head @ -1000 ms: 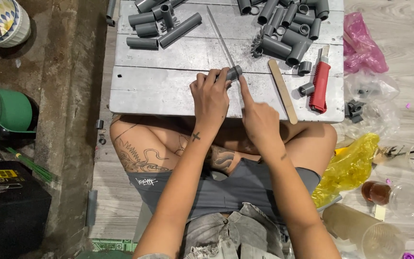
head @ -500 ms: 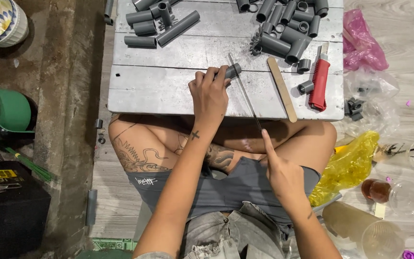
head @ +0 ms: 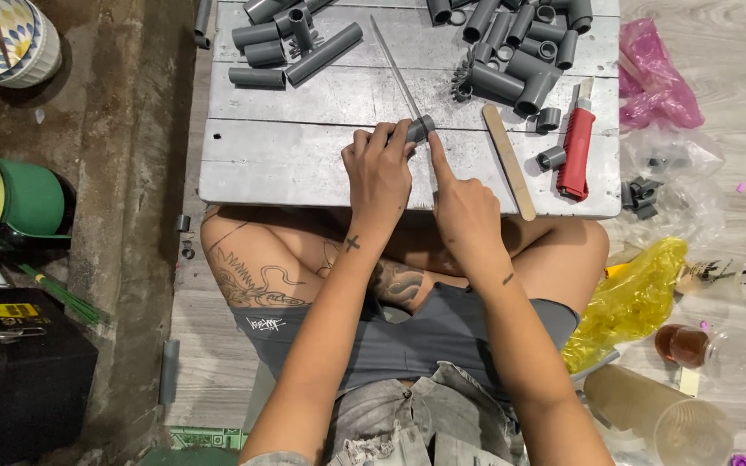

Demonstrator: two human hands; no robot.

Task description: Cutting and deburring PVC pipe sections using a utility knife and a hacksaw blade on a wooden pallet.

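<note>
I sit cross-legged behind a low silver board [head: 287,155]. My left hand [head: 380,173] pins a short grey pipe piece [head: 420,128] to the board near its front middle. A thin metal saw blade [head: 395,65] lies across that piece and runs away from me toward the board's far edge. My right hand [head: 464,207] grips the near end of the blade, with the index finger stretched along it toward the pipe piece. The part of the blade under my right hand is hidden.
Grey pipe lengths [head: 291,47] lie at the back left and a heap of pipe pieces [head: 511,69] at the back right. A wooden stick [head: 509,160] and a red cutter [head: 576,151] lie to the right. A green bucket [head: 19,203] stands on the left, a yellow bag [head: 632,298] on the right.
My right hand drew the blade back toward my lap, then pushed it forward again up to the pipe piece. My left hand stayed on the piece.
</note>
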